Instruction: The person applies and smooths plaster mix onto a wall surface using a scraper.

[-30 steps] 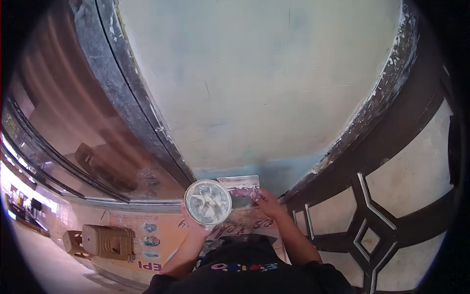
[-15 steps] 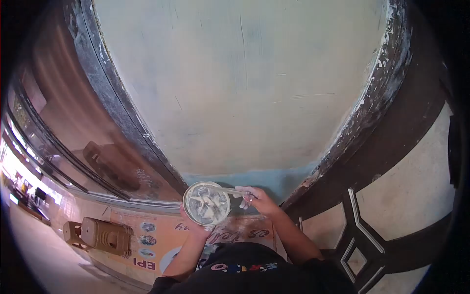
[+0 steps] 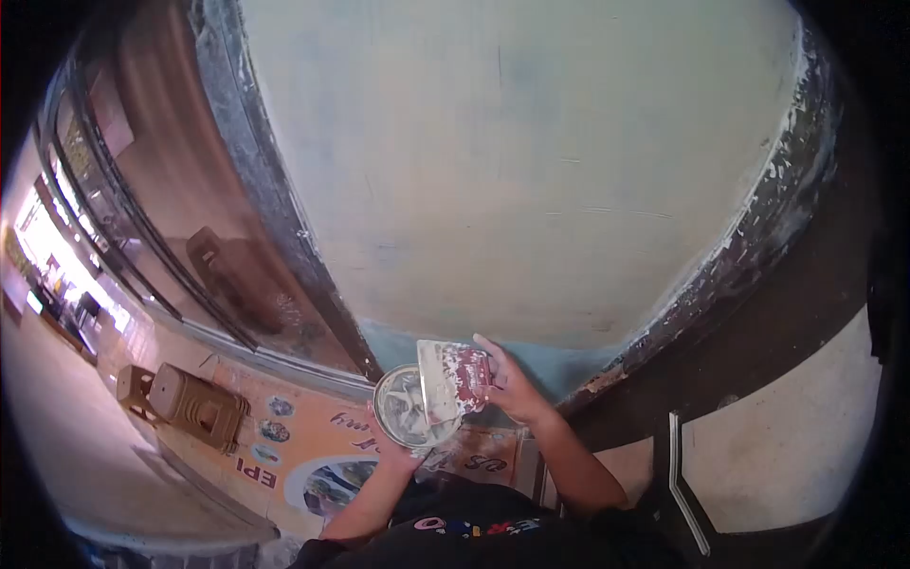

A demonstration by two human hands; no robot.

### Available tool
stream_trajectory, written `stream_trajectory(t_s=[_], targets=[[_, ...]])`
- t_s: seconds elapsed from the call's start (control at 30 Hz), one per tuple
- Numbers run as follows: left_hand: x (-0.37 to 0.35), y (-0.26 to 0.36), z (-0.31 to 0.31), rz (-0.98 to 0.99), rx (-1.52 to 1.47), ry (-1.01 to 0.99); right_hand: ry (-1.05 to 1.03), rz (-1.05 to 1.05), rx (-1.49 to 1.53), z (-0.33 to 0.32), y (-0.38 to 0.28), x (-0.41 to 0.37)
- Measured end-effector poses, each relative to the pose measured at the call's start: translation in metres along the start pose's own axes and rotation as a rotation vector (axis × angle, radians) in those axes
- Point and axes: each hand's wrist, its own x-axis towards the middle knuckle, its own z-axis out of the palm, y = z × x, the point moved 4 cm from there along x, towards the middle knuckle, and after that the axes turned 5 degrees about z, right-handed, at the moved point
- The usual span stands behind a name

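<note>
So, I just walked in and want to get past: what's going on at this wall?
A person faces a pale, patchy wall. Their left hand holds a round tub of whitish paste from below; their right hand holds a wide scraper, its blade lying across the tub's rim.

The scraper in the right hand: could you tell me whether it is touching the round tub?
Cannot tell. In the head view the scraper overlaps the rim of the tub, but neither contact nor gap shows plainly.
</note>
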Motion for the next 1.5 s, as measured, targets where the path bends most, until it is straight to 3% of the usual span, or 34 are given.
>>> stream_trajectory(t_s=[0.1,0.13,0.3,0.57,0.67,0.77,0.83,1.03,1.17,1.2,1.23,1.3,1.33,1.5], targets=[[-0.009,0.004,-0.007,-0.015,-0.138,0.003,0.02,0.022,-0.052,-0.007,0.017,0.008],[-0.009,0.009,-0.01,0.039,-0.09,0.04,0.008,0.115,-0.047,-0.007,0.024,0.013],[-0.022,0.037,-0.03,0.059,-0.1,0.073,-0.014,0.097,-0.047,0.008,0.053,0.025],[-0.019,0.101,-0.049,0.036,-0.067,0.015,0.18,0.07,-0.012,0.054,0.077,0.06],[-0.016,0.129,-0.054,-0.029,-0.066,0.03,0.384,-0.018,-0.044,0.068,0.082,0.078],[-0.013,0.157,-0.06,-0.076,-0.074,-0.033,0.492,-0.052,0.009,0.079,0.084,0.097],[-0.009,0.17,-0.061,-0.11,-0.133,0.034,0.545,-0.107,-0.041,0.081,0.077,0.109],[-0.001,0.196,-0.079,-0.131,-0.007,-0.038,0.662,-0.364,-0.024,0.09,0.038,0.126],[0.005,0.215,-0.078,-0.192,-0.021,-0.052,0.75,-0.279,-0.004,0.099,0.057,0.126],[0.003,0.224,-0.07,-0.063,0.366,-0.078,0.75,-0.308,-0.01,0.102,0.053,0.128],[0.006,0.226,-0.073,-0.074,0.369,-0.079,0.761,-0.308,-0.008,0.102,0.049,0.131],[0.012,0.225,-0.085,-0.225,0.016,-0.004,0.813,-0.428,-0.171,0.11,0.02,0.139],[0.015,0.224,-0.091,-0.23,0.008,-0.012,0.835,-0.426,-0.149,0.113,0.01,0.143],[0.014,0.229,-0.086,-0.251,0.033,-0.026,0.984,-0.292,-0.191,0.073,0.102,0.133]])
